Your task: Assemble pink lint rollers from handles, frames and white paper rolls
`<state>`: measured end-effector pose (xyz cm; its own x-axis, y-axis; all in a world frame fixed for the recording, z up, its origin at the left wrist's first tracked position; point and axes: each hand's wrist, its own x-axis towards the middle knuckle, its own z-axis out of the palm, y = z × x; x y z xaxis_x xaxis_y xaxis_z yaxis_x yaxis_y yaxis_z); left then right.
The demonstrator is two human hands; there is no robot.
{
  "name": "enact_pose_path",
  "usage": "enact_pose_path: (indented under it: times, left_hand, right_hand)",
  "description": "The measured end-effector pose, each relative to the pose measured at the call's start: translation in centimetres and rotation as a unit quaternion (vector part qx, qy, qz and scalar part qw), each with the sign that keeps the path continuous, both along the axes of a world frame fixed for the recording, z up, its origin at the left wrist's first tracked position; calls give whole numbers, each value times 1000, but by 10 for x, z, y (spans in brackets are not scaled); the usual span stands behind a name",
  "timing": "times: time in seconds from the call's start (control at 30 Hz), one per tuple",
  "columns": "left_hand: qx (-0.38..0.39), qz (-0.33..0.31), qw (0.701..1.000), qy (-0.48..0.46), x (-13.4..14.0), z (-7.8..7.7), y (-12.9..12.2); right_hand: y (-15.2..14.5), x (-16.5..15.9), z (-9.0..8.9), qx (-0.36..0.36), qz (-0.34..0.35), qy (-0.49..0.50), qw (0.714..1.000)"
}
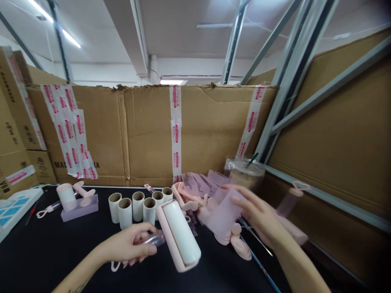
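Lint roller [179, 236] held by the handle, looks like an easy thing to grip

So I'm standing here watching, and the left hand [134, 244] has its fingers wrapped round the clear purplish handle [157, 239], with a pale pink loop [115, 266] poking out below the hand. The roller's head sticks out past the fingers, tilted, over the black tabletop [91, 264].

My guess is it's light, stiff plastic, a bit top-heavy with that white roll [183, 234] at one end. The handle looks glossy, so probably a little slippery. I'd hold it right there, or by the pink shell [169, 240], and keep fingers off the roll, since it could be tacky or mark easily.

The right hand [256, 207] has its fingers on a see-through purple cover [227, 213]. It's blurry, but it looks pinched near the top edge. Probably thin and rigid, maybe crackable, so I'd go gently by the edges.

Beyond that, six white rolls on cardboard cores [125, 213] stand behind the roller, and more purple covers [198, 185] sit piled with pink parts [183, 195] by the cardboard wall [149, 134].
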<state>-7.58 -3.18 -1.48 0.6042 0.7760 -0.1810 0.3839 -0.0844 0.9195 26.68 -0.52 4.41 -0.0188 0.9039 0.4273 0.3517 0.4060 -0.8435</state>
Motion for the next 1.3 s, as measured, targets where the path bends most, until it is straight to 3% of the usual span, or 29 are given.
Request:
enact_pose_path:
  times: [0.07,0.17,0.33,0.47,0.63,0.73,0.87,0.93,0.97,1.03,1.13,1.23,1.3]
  left_hand:
    - [9,27,999,-35,0,0,0]
    - [22,34,996,-77,3,-1,-1]
    - [15,9,997,-76,8,-2,-5]
    - [21,0,997,-76,9,-2,-5]
    - [26,0,993,-113,11,-5,-3]
    - [30,23,984,-173,16,-13,-2]
    - [41,80,954,-286,27,-27,-4]
    - [33,95,951,-293,33,-33,-8]
    - [22,98,953,-286,36,-35,-10]
    - [-10,96,958,-269,41,-39,-14]
    - [-44,55,969,-236,42,-37,-18]
    - [17,-42,991,-122,25,-16,-14]
    - [94,-45,994,-32,5,2,-7]
  right_hand:
    - [19,11,10,89,-104,-40,990]
    - [51,14,16,195,-238,-198,931]
    - [86,-3,9,200,-294,-286,890]
    - [95,-12,1,198,-296,-315,880]
    - [94,-13,5,193,-259,-291,901]
    - [76,-21,3,189,-187,-256,929]
    - [28,-50,-14,139,-21,-206,969]
    - [3,-67,-24,20,140,-44,989]
    - [-7,-75,-29,-25,162,14,986]
    - [-21,-85,-35,-72,171,95,978]
    - [-27,-90,-41,-105,153,142,972]
    - [-23,-87,-44,-133,146,150,969]
    - [-19,-85,-46,-150,144,154,966]
